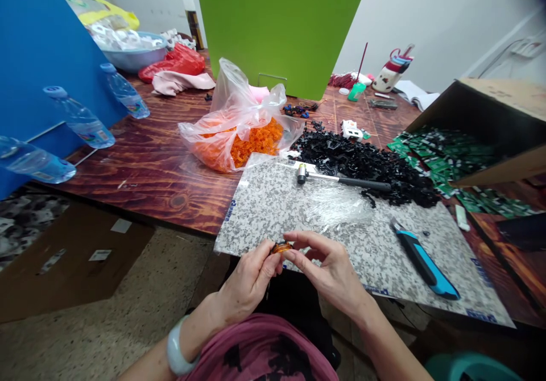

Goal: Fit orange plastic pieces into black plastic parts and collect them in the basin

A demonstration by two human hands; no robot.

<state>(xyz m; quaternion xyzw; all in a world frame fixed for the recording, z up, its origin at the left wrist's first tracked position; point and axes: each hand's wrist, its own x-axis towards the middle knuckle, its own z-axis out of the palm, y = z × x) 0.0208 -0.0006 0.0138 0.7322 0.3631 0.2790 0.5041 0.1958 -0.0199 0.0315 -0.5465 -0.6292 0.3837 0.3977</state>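
Between my two hands is a small orange and black plastic part (281,248), held just over the near edge of the speckled board (264,199). My left hand (251,273) pinches its left side between thumb and fingers. From the right, the thumb and index finger of my right hand (326,261) close on the same part. Fingers cover much of it, so its full shape is hidden. On the board beyond lie a small mallet (341,179) and a bunch of thin clear strips (339,203). To the right rests a blue and black utility knife (426,264).
Behind the board sit a plastic bag of orange parts (256,142) and a pile of black parts (362,159). A tipped cardboard box (499,96) spills green circuit boards (443,156) at right. Several water bottles (79,116) stand left, by a blue panel (38,57). A green panel (281,28) rises behind.
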